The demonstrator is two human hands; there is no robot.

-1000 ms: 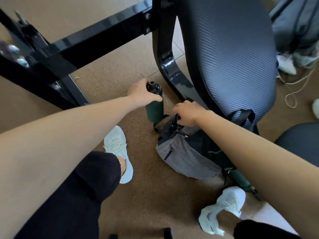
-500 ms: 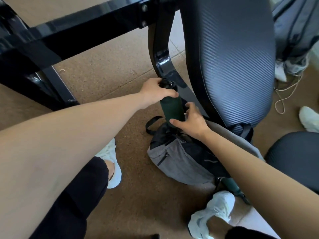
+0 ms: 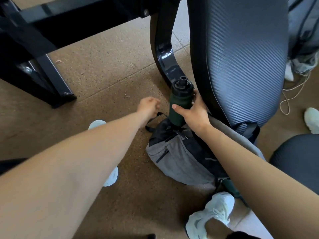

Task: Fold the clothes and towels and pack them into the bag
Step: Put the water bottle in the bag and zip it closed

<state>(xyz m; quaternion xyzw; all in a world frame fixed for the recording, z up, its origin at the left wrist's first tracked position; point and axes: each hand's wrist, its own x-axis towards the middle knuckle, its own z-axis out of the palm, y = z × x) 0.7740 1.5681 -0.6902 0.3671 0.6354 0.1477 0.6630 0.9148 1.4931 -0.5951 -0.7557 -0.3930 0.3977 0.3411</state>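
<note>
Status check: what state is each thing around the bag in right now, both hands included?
Green bottle: upright, cap on, base at the bag's top.
Bag: on the floor, against the chair; whether its top is open is hidden.
Right hand: grips the bottle's body.
Left hand: beside the bottle, loosely curled, holds nothing.
Chair: standing behind the bag.

The bag point(image 3: 179, 163) lay on the floor point(image 3: 103, 83), in front of the chair point(image 3: 241, 66). The bottle point(image 3: 179, 104) stuck up at the bag's far end.
</note>
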